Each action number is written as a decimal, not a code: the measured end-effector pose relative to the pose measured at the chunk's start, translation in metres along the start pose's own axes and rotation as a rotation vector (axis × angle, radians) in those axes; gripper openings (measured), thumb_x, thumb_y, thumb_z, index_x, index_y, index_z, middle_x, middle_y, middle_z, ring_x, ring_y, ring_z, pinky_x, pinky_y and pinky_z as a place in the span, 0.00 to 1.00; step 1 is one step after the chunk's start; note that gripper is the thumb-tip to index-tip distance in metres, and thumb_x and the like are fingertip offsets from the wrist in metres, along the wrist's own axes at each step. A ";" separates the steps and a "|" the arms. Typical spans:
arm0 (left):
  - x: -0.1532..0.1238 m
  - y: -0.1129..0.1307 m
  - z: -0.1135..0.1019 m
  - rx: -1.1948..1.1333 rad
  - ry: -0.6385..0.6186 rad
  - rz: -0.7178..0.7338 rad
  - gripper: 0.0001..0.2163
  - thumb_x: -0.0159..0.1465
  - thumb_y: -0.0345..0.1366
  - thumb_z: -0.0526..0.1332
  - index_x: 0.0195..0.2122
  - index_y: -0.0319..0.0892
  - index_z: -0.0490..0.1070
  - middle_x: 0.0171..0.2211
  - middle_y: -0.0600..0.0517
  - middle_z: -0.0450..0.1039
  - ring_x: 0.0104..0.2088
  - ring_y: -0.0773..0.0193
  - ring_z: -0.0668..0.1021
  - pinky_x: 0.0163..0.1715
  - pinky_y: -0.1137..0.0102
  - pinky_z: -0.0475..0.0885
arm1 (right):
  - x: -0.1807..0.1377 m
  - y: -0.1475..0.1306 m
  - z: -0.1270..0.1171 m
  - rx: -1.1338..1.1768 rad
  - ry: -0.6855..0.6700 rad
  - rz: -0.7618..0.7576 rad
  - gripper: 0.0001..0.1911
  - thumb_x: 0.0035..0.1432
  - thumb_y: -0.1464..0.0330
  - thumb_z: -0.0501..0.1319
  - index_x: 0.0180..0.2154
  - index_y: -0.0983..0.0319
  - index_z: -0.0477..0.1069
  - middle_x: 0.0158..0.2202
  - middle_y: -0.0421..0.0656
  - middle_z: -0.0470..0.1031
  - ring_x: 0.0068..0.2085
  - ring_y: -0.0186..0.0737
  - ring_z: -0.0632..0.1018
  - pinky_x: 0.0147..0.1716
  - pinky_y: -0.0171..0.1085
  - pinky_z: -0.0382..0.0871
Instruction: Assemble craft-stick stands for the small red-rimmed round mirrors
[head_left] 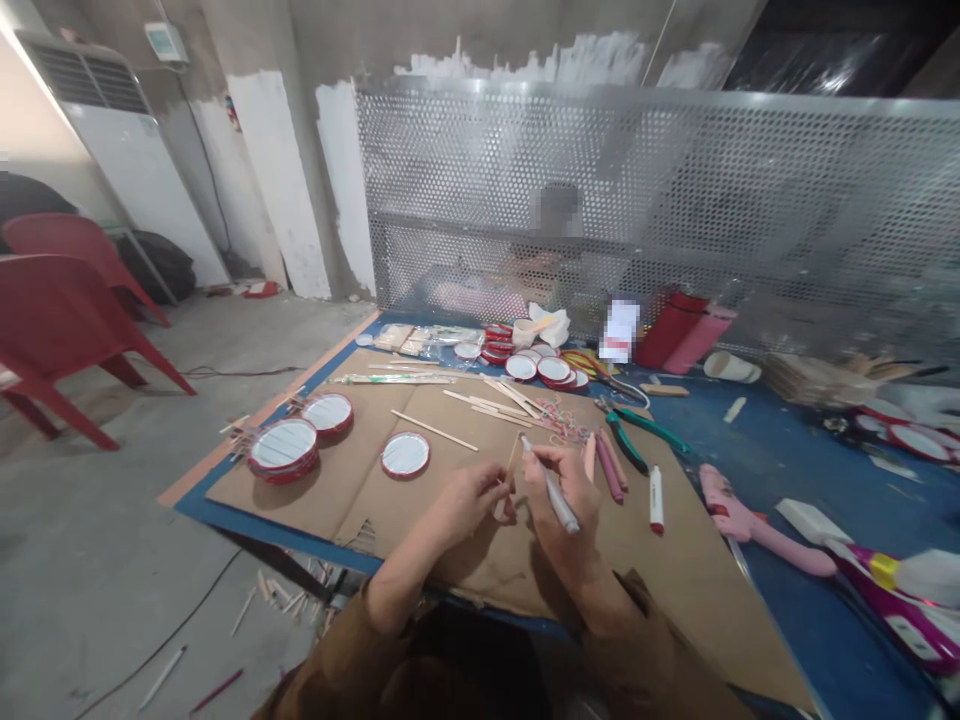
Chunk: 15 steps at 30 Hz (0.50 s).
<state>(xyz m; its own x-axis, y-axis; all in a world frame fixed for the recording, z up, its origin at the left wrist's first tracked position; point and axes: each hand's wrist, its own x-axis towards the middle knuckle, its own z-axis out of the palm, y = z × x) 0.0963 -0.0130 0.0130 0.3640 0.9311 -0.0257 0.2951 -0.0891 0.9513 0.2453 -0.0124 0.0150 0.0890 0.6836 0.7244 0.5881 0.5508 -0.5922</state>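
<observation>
My left hand (474, 498) pinches a short thin wooden stick (513, 462), held upright above the cardboard sheet (360, 440). Closed around a white-grey marker pen (556, 495), my right hand (566, 500) brings the pen's tip close to the stick's upper end; I cannot tell whether they touch. To the left lie a round white disc with a red rim (405, 455) and a long thin stick (433, 430). Farther left are small red-rimmed drums (283, 450) with sticks attached. Beyond my hands lie flat craft sticks (514, 397) and a tangle of coloured strands (559, 420).
Right of my hands are green-handled pliers (626, 440), a red-capped marker (657, 500), pink and reddish rods (609, 467) and a pink glue gun (750, 520). Red-rimmed discs (555, 371) and bottles (671, 330) stand before a perforated metal screen (465, 150), with a person behind it.
</observation>
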 end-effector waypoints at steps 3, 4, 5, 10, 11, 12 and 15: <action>-0.001 0.000 0.000 0.008 0.002 -0.007 0.09 0.66 0.40 0.53 0.29 0.44 0.63 0.30 0.52 0.78 0.33 0.63 0.79 0.37 0.72 0.71 | -0.001 0.001 0.001 0.023 0.033 0.059 0.07 0.65 0.63 0.58 0.36 0.59 0.71 0.31 0.41 0.77 0.33 0.40 0.77 0.36 0.41 0.72; -0.001 0.000 -0.001 0.001 -0.001 -0.005 0.09 0.65 0.40 0.53 0.30 0.44 0.64 0.30 0.52 0.78 0.33 0.63 0.79 0.37 0.72 0.71 | -0.002 0.000 0.001 0.034 0.041 0.072 0.08 0.65 0.63 0.59 0.36 0.59 0.71 0.31 0.42 0.77 0.33 0.40 0.77 0.36 0.40 0.72; -0.002 0.001 -0.001 -0.011 -0.001 -0.005 0.09 0.66 0.39 0.53 0.30 0.44 0.63 0.29 0.52 0.77 0.33 0.64 0.78 0.37 0.72 0.71 | -0.003 0.000 0.001 0.044 0.041 0.084 0.08 0.65 0.62 0.59 0.36 0.59 0.71 0.32 0.42 0.77 0.33 0.40 0.77 0.36 0.40 0.73; -0.001 0.000 -0.002 -0.010 -0.012 0.023 0.08 0.66 0.38 0.55 0.30 0.43 0.65 0.29 0.52 0.77 0.34 0.64 0.78 0.40 0.72 0.72 | -0.005 -0.002 -0.001 0.038 0.015 0.105 0.09 0.64 0.61 0.59 0.38 0.59 0.72 0.33 0.43 0.78 0.33 0.41 0.77 0.36 0.41 0.73; -0.001 0.000 -0.003 -0.011 -0.015 0.027 0.08 0.66 0.38 0.54 0.30 0.43 0.65 0.29 0.52 0.78 0.34 0.65 0.79 0.40 0.72 0.72 | -0.005 -0.002 -0.001 0.036 0.015 0.107 0.09 0.63 0.61 0.59 0.38 0.59 0.72 0.33 0.43 0.78 0.33 0.41 0.77 0.36 0.42 0.73; -0.001 -0.001 -0.003 -0.014 -0.018 0.026 0.09 0.66 0.39 0.54 0.30 0.43 0.65 0.30 0.52 0.78 0.34 0.65 0.79 0.40 0.72 0.72 | -0.005 -0.002 0.000 0.035 0.021 0.110 0.09 0.63 0.61 0.59 0.38 0.59 0.71 0.33 0.43 0.77 0.33 0.41 0.77 0.36 0.42 0.73; 0.000 -0.003 -0.003 -0.032 -0.035 0.012 0.09 0.67 0.39 0.54 0.31 0.42 0.65 0.29 0.51 0.78 0.32 0.65 0.79 0.37 0.73 0.72 | -0.005 0.000 0.001 0.052 0.056 0.138 0.09 0.63 0.61 0.59 0.37 0.59 0.71 0.31 0.42 0.77 0.33 0.40 0.77 0.37 0.42 0.72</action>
<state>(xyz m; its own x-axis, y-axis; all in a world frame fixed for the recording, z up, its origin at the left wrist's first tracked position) 0.0929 -0.0122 0.0112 0.3979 0.9171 -0.0246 0.2626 -0.0881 0.9609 0.2445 -0.0157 0.0110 0.2119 0.7275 0.6526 0.5246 0.4788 -0.7040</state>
